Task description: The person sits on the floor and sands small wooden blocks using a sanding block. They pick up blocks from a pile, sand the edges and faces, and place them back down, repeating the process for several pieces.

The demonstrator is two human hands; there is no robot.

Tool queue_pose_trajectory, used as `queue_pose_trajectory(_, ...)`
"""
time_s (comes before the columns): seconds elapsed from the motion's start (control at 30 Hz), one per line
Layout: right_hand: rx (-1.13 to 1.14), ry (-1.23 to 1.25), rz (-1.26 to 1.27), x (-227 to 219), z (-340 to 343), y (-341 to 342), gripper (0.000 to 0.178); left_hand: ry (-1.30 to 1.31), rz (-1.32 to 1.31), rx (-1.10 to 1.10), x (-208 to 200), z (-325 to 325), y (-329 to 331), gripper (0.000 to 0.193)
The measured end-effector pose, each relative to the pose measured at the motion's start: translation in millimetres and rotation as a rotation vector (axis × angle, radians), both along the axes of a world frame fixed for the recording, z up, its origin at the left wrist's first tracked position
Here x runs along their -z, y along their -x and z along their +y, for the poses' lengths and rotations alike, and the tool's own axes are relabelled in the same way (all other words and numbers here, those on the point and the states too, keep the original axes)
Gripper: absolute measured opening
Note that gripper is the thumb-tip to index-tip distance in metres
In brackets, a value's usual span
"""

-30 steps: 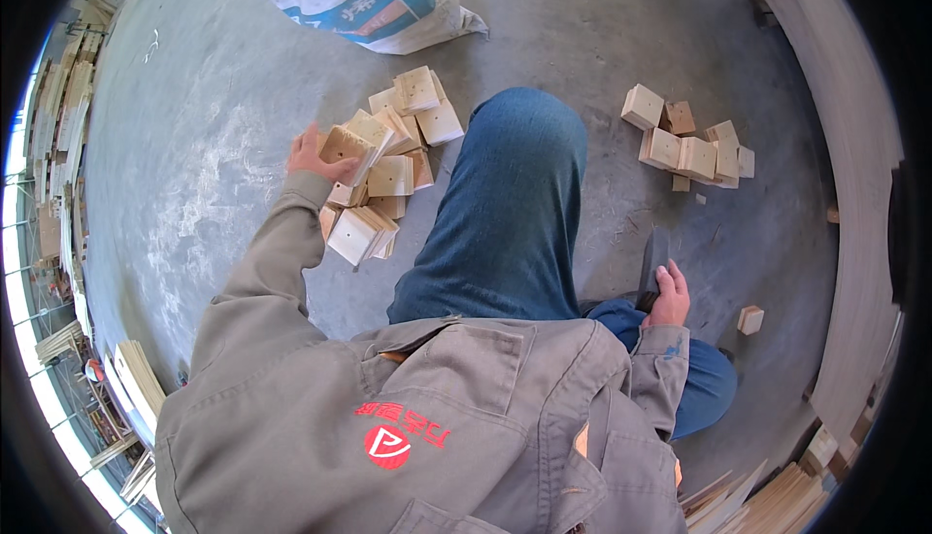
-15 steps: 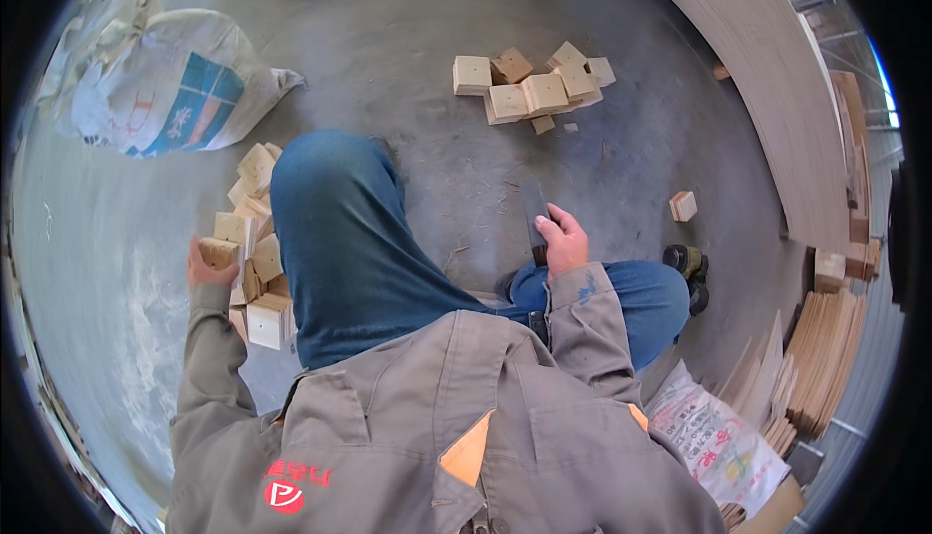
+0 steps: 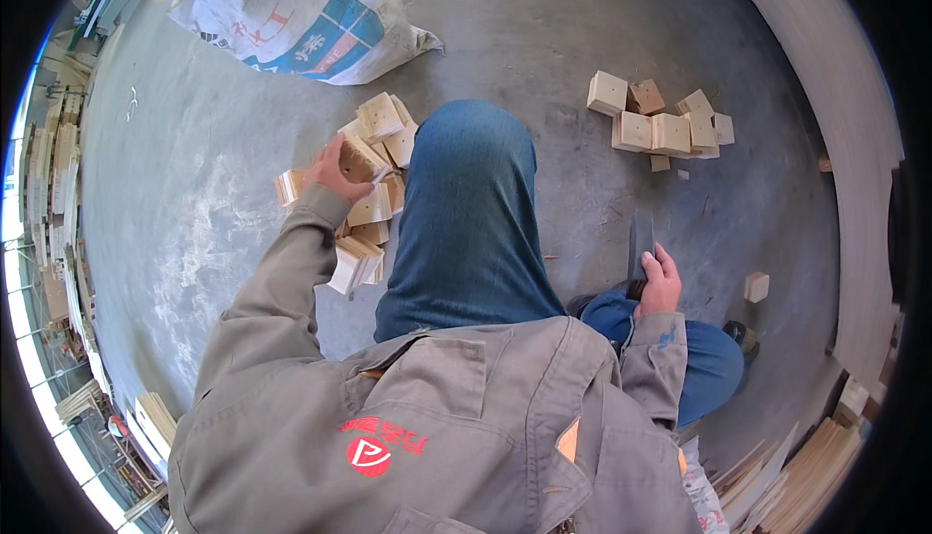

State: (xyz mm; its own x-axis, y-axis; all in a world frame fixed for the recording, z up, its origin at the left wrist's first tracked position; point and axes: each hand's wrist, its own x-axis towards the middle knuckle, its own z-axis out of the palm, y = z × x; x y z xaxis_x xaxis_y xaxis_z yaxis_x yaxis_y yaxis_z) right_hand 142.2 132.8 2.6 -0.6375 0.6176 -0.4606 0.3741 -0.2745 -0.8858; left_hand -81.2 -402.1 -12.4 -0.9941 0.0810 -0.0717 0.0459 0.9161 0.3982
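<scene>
On the floor left of my raised knee lies a heap of small square wooden blocks (image 3: 372, 206), some with small dark holes. My left hand (image 3: 338, 173) reaches into the heap, its fingers and thumb spanning a brown-faced wooden block (image 3: 361, 159). A paler block (image 3: 288, 186) lies just outside that hand, on its left. Over by my folded right leg, my right hand (image 3: 661, 282) is closed around a flat, dark-grey blade-like tool (image 3: 641, 235) that points away from me. The grip hides the lower part of the tool.
A second cluster of wooden blocks (image 3: 668, 131) lies ahead on the right; a single block (image 3: 756, 287) sits nearer. A large white woven sack (image 3: 291, 19) rests far left. Long boards (image 3: 825, 97) edge the right side, with stacked strips (image 3: 811, 481) behind.
The view has swung left, so everything sits further right. My left hand has shifted from a block at the heap's outer edge to one further up. The right hand keeps the blade-like tool.
</scene>
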Motion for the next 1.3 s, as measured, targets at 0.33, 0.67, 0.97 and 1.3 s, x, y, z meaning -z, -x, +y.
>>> queue_pose_trajectory(0.33,0.006,-0.014,-0.054,18,10,-8,0.051,-0.267,0.053,-0.272,83,-45,111,0.109)
queue_pose_trajectory(0.67,-0.003,-0.04,-0.121,25,4,2,0.051,-0.191,-0.066,-0.289,89,-49,148,0.11)
queue_pose_trajectory(0.97,0.019,-0.063,-0.164,24,3,0,0.052,0.059,-0.26,-0.124,115,-32,135,0.123)
queue_pose_trajectory(1.3,0.082,0.017,-0.063,-13,-4,11,0.052,-0.155,-0.024,-0.16,137,-97,183,0.107)
